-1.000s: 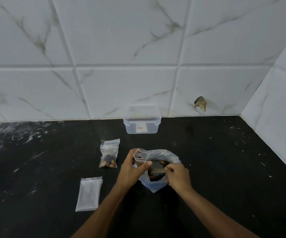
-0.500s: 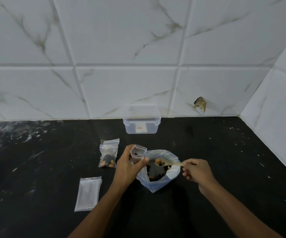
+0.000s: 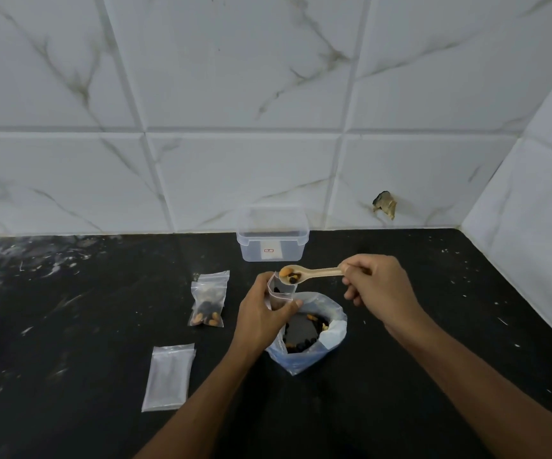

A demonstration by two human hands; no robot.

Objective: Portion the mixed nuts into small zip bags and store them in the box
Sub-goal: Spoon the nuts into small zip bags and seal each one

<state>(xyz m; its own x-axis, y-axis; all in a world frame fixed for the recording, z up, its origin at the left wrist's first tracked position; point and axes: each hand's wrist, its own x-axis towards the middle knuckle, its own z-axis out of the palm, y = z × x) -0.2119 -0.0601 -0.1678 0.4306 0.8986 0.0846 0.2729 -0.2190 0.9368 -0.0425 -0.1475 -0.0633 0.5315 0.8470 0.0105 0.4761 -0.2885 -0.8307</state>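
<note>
Wooden spoon, loaded with nuts, is pinched at its handle by the right hand, its bowl touching the mouth of the small zip bag that the left hand grips upright. Just below sits the large bag of mixed nuts, open. One filled zip bag lies to the left; a stack of empty zip bags waits nearer. The clear box by the wall looks empty, so most portioning and all storing seemingly remain.
</note>
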